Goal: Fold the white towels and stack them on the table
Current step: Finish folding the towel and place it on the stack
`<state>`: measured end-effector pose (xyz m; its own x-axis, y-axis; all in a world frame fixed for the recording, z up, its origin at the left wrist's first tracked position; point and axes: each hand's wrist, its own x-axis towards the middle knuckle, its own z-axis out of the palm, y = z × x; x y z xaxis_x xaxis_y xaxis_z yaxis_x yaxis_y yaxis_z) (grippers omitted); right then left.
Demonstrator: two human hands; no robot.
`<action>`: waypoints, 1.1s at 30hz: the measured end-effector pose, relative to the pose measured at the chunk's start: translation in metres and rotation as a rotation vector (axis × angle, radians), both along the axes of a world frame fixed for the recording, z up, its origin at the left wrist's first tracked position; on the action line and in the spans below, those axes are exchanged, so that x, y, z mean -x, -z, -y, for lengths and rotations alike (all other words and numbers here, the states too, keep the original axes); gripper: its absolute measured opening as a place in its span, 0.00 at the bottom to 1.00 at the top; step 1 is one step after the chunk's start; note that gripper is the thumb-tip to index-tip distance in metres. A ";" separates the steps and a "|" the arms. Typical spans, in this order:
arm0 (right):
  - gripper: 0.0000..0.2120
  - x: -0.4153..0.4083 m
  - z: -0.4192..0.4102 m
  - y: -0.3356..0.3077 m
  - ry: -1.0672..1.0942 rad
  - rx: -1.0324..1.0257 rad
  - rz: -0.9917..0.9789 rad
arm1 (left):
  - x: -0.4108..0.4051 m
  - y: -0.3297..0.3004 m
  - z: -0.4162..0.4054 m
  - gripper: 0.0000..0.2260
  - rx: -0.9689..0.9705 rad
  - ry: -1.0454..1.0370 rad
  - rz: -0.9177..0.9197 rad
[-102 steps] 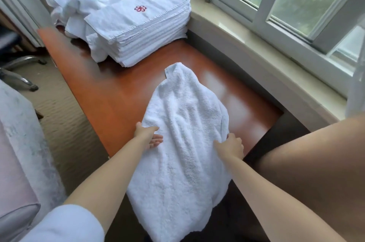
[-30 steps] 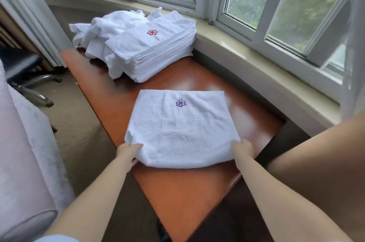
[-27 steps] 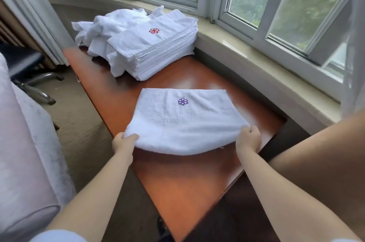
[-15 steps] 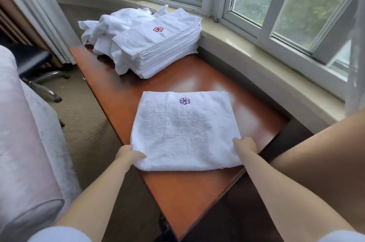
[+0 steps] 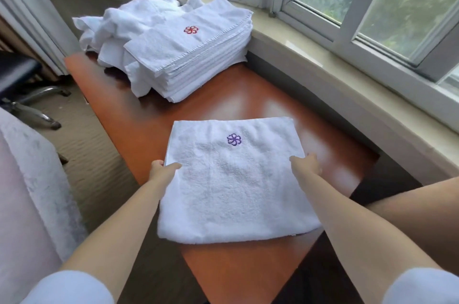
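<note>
A folded white towel (image 5: 233, 187) with a purple flower emblem lies on the orange-brown table (image 5: 223, 102), in front of me. My left hand (image 5: 162, 170) grips its left edge about halfway along, thumb on top. At the right edge, my right hand (image 5: 306, 163) holds the towel the same way. Whether the towel is lifted off the table I cannot tell. At the far end of the table sits a neat stack of folded towels (image 5: 198, 60), the top one marked with a red flower. A loose heap of unfolded white towels (image 5: 134, 18) lies behind the stack.
A stone window sill (image 5: 347, 80) and windows run along the table's right and far sides. A chair base (image 5: 32, 105) stands on the carpet at left, beside a curtain (image 5: 29, 5). A pale padded surface (image 5: 29, 192) is at near left.
Both hands have slid from the towel's near corners forward to the middle of its side edges. The towel has come a little nearer to me, still folded with the purple emblem up.
</note>
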<state>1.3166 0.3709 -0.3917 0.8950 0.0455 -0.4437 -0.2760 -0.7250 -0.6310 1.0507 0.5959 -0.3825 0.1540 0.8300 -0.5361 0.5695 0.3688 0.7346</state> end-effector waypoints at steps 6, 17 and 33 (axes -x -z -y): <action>0.29 -0.028 -0.025 0.008 0.017 -0.082 -0.006 | -0.042 0.002 -0.049 0.14 -0.014 0.006 0.067; 0.10 -0.018 -0.069 0.014 -0.403 -0.216 0.040 | -0.080 0.006 -0.084 0.17 -0.086 0.114 0.126; 0.19 -0.084 -0.101 0.013 -0.007 0.048 0.016 | -0.097 0.011 -0.125 0.11 0.051 -0.039 -0.101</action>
<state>1.4009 0.4721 -0.4046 0.9018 0.0311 -0.4309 -0.2604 -0.7566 -0.5997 1.1473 0.7211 -0.3934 0.0655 0.8053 -0.5892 0.6243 0.4276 0.6538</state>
